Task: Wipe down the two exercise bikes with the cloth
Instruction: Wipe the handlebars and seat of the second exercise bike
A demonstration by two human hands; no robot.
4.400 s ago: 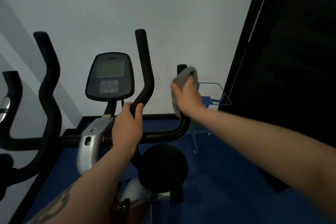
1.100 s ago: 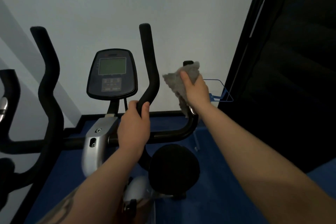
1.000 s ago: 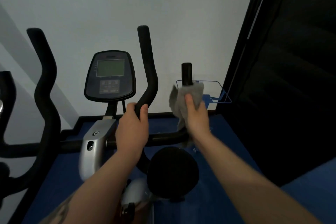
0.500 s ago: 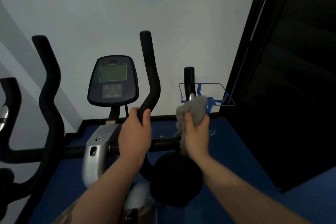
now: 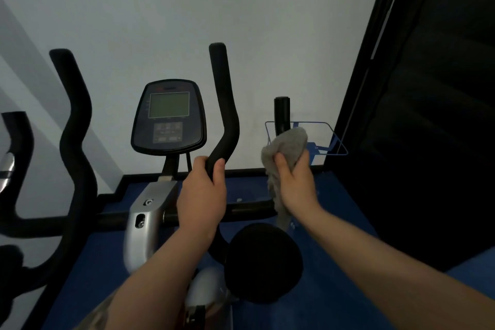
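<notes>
A pale wall stood behind the exercise bike. The left hand gripped its inner handlebar. The right hand clutched the grey cloth around the right grip post; soft and light, it would likely bunch easily.

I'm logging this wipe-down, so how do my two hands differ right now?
The left hand grips the tall curved handlebar bare; the right hand holds the grey cloth round the short outer grip. The left sits nearer the console. Both clasp the same bike.
</notes>
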